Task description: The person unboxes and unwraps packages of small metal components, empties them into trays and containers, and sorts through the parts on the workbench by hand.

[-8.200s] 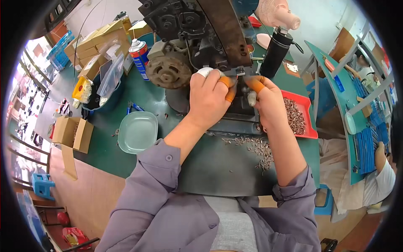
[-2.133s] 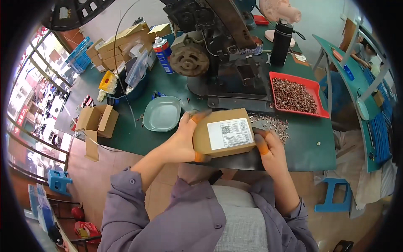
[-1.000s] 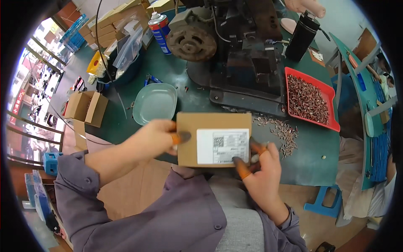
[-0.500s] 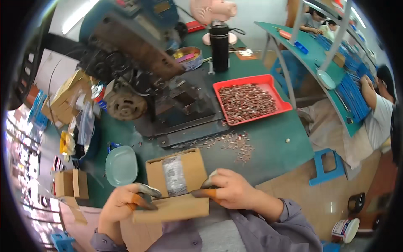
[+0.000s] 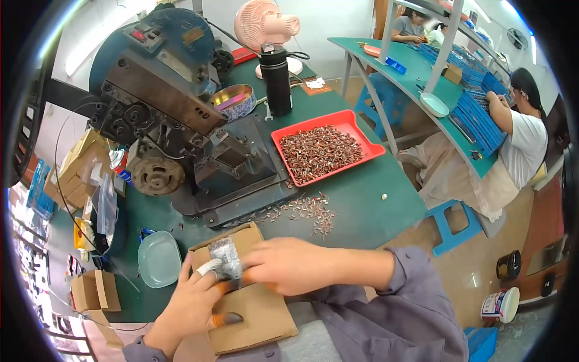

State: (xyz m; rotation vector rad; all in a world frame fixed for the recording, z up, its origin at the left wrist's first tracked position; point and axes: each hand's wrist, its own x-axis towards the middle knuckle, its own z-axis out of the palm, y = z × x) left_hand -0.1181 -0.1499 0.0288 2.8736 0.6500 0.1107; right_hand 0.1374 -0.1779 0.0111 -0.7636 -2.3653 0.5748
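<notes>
An open brown cardboard box (image 5: pixel 253 314) rests at the near edge of the green table (image 5: pixel 368 205), partly on my lap. A small clear plastic bag (image 5: pixel 226 256) of shiny contents sits at its opening. My left hand (image 5: pixel 193 301), with orange finger cots, steadies the box and touches the bag from the left. My right hand (image 5: pixel 289 265) reaches across and pinches the bag from the right.
A dark blue press machine (image 5: pixel 181 114) fills the table's back left. A red tray (image 5: pixel 325 151) holds several small metal parts, and more lie loose (image 5: pixel 301 211) near the box. A pale green dish (image 5: pixel 158 259), black bottle (image 5: pixel 276 81) and pink fan (image 5: pixel 265 24) stand around. People work at a bench on the right.
The closed labelled box I held has been lowered to the table edge and opened. Both hands have shifted from its sides to the plastic bag inside. The view swung right.
</notes>
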